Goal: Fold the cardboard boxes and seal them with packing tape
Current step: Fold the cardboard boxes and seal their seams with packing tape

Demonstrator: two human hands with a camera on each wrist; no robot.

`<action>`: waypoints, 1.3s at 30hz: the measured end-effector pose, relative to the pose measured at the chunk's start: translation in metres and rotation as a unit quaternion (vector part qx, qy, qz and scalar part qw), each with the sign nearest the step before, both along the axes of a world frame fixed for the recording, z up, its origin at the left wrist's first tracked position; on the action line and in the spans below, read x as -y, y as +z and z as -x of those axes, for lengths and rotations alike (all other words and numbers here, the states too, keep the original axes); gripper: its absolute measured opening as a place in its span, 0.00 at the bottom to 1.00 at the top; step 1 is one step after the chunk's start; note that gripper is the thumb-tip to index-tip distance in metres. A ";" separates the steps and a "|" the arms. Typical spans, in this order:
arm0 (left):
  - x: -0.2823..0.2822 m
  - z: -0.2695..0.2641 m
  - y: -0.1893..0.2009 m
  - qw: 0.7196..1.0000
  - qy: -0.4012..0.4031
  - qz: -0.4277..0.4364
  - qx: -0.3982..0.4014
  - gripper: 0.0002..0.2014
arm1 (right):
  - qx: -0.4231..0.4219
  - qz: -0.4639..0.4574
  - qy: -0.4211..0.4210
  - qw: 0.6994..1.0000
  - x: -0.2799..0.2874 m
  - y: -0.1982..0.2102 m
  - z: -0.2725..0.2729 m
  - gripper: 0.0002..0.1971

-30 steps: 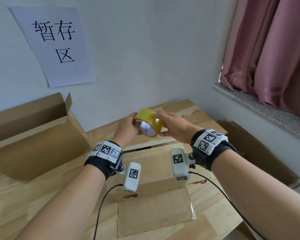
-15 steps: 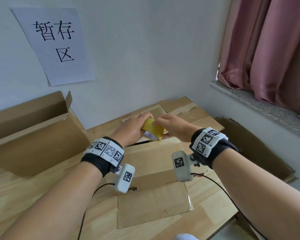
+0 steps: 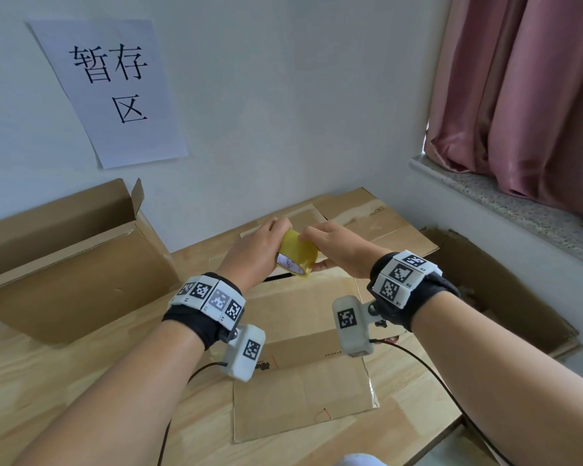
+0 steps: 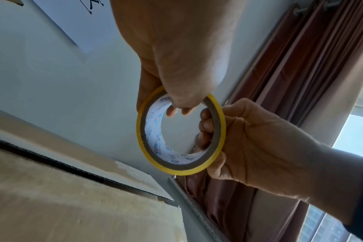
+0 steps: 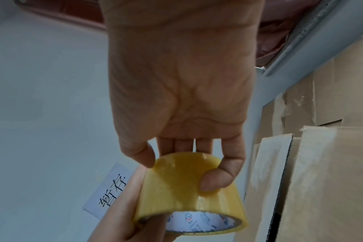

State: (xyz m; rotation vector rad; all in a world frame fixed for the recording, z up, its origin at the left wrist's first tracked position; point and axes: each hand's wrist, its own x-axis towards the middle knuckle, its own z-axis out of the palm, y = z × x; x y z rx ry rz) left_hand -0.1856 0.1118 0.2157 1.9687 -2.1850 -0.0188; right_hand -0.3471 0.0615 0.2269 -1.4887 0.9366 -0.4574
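Both hands hold a yellow roll of packing tape point(image 3: 298, 252) in the air, just above the far edge of a brown cardboard box point(image 3: 310, 317) on the table. My left hand point(image 3: 270, 240) grips the roll from the left, its fingertips hooked into the white core point(image 4: 152, 129). From the right, my right hand point(image 3: 320, 237) holds it with the thumb point(image 5: 215, 180) pressed on the outer tape face point(image 5: 186, 185). A dark open slit point(image 3: 276, 278) runs along the box top below the roll. One flap point(image 3: 303, 398) lies flat toward me.
An open-topped cardboard box point(image 3: 64, 264) stands at the left against the wall. Flattened cardboard point(image 3: 367, 223) lies at the back right of the wooden table point(image 3: 81, 381), and more point(image 3: 485, 280) below the window sill point(image 3: 502, 203). Cables trail from both wrist cameras.
Both hands have lowered the tape roll and carried it away from me toward the box's far edge. The roll has tilted, so its outer face shows more than its core.
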 end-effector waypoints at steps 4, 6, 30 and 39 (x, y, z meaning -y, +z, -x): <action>0.001 -0.002 -0.004 1.000 0.002 -0.001 -0.001 0.16 | -0.006 0.012 0.009 1.000 0.000 -0.001 0.000 0.14; 0.001 -0.003 -0.006 1.000 0.006 -0.002 -0.015 0.16 | -0.010 0.017 0.013 1.000 0.000 -0.002 -0.001 0.14; 0.007 -0.010 -0.016 0.995 0.033 0.005 -0.089 0.15 | 0.034 -0.011 0.003 0.999 0.010 -0.023 -0.010 0.13; 0.011 -0.016 -0.023 0.993 0.039 0.001 -0.110 0.17 | 0.056 -0.019 0.028 0.998 0.011 -0.025 -0.010 0.13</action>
